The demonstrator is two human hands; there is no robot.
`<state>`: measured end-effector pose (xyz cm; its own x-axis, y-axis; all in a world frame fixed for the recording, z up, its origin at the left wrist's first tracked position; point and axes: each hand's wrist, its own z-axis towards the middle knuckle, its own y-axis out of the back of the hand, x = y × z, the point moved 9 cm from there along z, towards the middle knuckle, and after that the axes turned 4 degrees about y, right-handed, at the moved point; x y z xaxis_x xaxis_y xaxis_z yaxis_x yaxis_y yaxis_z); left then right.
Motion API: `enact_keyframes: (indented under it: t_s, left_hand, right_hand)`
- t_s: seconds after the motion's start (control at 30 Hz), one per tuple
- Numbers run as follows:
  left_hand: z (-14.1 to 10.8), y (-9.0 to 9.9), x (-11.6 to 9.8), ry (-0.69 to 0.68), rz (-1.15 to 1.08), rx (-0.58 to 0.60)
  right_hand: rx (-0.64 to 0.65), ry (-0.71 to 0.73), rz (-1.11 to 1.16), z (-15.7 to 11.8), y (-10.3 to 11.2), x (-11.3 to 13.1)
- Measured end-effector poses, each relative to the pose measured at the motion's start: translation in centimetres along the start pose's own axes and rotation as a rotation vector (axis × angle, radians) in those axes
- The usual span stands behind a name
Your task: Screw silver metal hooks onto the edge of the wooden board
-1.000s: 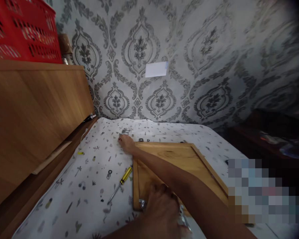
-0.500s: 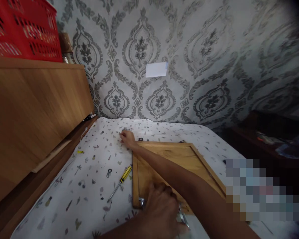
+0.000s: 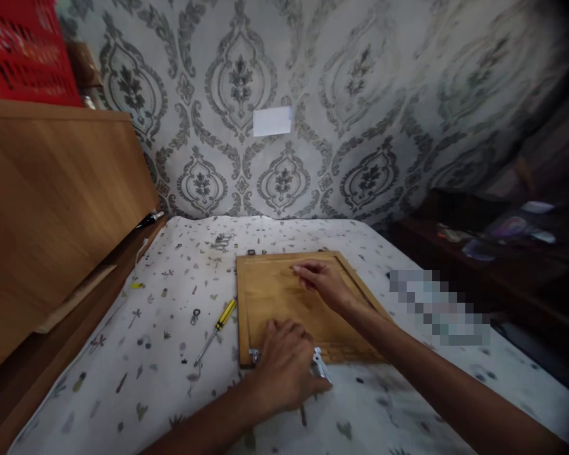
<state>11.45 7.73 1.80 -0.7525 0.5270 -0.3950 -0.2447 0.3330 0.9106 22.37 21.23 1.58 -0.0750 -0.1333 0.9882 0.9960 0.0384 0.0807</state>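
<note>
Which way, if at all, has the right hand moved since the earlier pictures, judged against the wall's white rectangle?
Yes, rightward: the right hand was below and left of the white rectangle; now it is below and right.

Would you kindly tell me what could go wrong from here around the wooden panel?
The metal hardware, partly hidden by the left hand at the near edge of the wooden panel, might shift if bumped.
Anything pinched in the right hand, too small to tell, could drop and be hard to spot on the patterned cloth.
The screwdriver nearby might get knocked.
</note>
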Motion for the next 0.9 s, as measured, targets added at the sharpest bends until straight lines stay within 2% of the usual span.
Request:
enact_keyframes:
  t_s: [0.07,0.17,0.33,0.57,0.8,0.9]
  left_hand:
    - [-0.2,0.0,0.0,0.007,0.01,0.007]
    - [-0.4,0.1,0.0,0.011,0.013,0.012]
    - [-0.4,0.3,0.0,-0.005,0.0,0.02]
    - [-0.4,0.3,-0.2,-0.011,0.078,-0.034]
    - [0.1,-0.4,0.5,0.013,0.049,0.049]
    - [0.2,-0.6,0.7,0.0,0.053,0.039]
  right_hand:
    - [-0.035,-0.022,0.048,-3.1,1.6,-0.1]
    - [-0.063,-0.087,0.101,-6.8,2.7,-0.9]
    - [-0.093,-0.139,0.175,-10.4,3.0,-2.2]
    - [-0.037,-0.113,0.263,-11.5,2.2,-2.2]
    - [0.066,-0.175,0.37,-12.1,1.3,-2.0]
    - [0.098,-0.18,0.386,-12.2,0.9,-1.8]
